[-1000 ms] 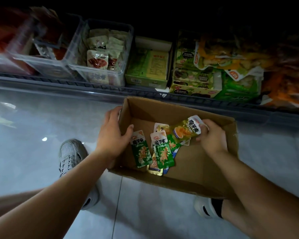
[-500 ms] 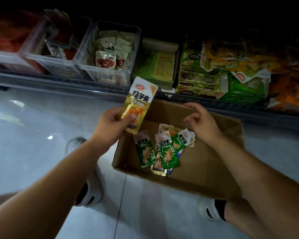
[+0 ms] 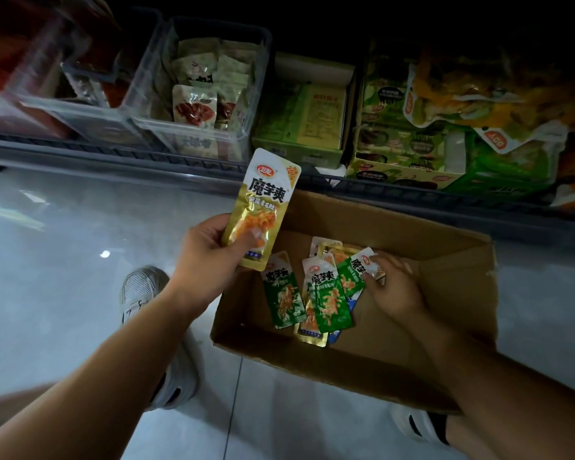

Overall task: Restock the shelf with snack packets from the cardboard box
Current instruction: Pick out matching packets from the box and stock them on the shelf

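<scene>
While the left hand (image 3: 210,257) grips a gold foil packet (image 3: 263,207) upright, the right hand (image 3: 395,290) pinches the top corner of a green foil packet (image 3: 354,280) inside the brown cardboard box (image 3: 362,217), its length running down-left from the fingers.

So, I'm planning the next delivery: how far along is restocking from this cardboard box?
Done: the clear plastic shelf bin holds packets, source unclear. In hand: the left hand holds a gold snack packet above the brown cardboard box; the right hand pinches a green snack packet inside it. Left: several green and gold packets on the box floor.
</scene>
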